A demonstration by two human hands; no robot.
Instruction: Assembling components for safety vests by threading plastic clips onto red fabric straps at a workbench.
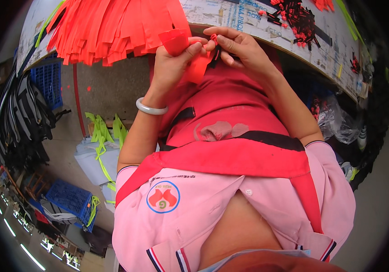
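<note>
Above my lap, at the table edge, both hands are close together. Between the thumb and fingers of my left hand (172, 63) is a bright red-orange fabric strip (197, 69), folded over, with one end hanging below the fingers. My right hand (247, 51) pinches a small red piece (214, 38) with its thumb and index finger, right beside the left fingertips. A short black part shows under it; whether it joins the strip is hidden by the fingers. A fan of similar red-orange strips (117, 29) hangs over the table edge on the left.
The table (217, 16) has a worn, printed covering. A heap of small black and red pieces (298, 22) lies at its right. Black and grey straps (22, 113) hang at the left, near a blue crate (47, 81). Clear plastic bags (337, 120) are under the table, right.
</note>
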